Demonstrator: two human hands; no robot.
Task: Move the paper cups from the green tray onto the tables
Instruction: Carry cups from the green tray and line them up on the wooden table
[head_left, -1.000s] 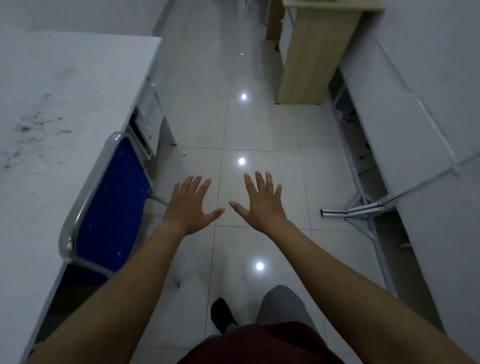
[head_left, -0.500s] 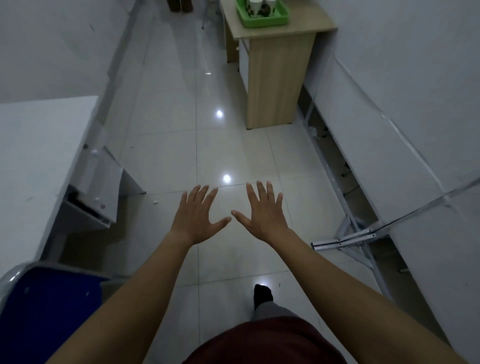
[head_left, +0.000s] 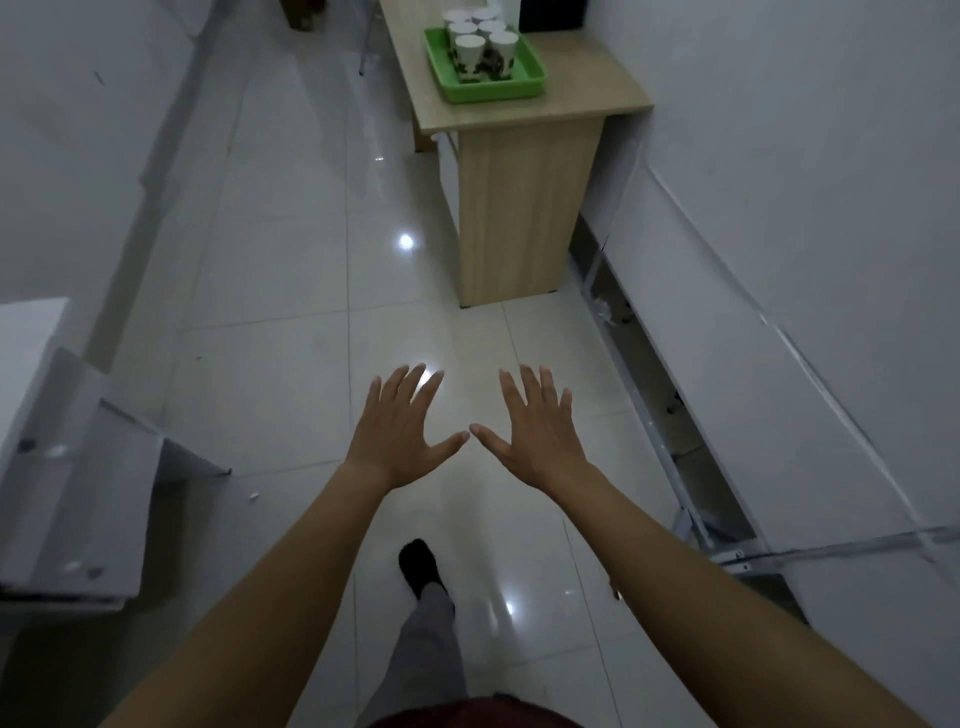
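A green tray (head_left: 535, 75) lies on a light wooden table (head_left: 592, 88) far ahead at the top of the view. Several white paper cups (head_left: 470, 52) with dark prints stand upright in it, packed close together. My left hand (head_left: 402, 431) and my right hand (head_left: 530, 426) are stretched out in front of me over the floor, palms down, fingers spread, thumbs almost touching. Both hold nothing and are well short of the tray.
A white table (head_left: 26, 332) with a drawer unit (head_left: 78, 499) stands at the left. A long white table (head_left: 810, 260) on metal legs (head_left: 691, 519) runs along the right. A glossy tiled aisle (head_left: 291, 260) lies between them. My foot (head_left: 418, 566) steps forward.
I have walked forward along the aisle. The wooden table with the tray and cups has come into view and nearer; the blue chair has dropped out of view. My hands stay spread.
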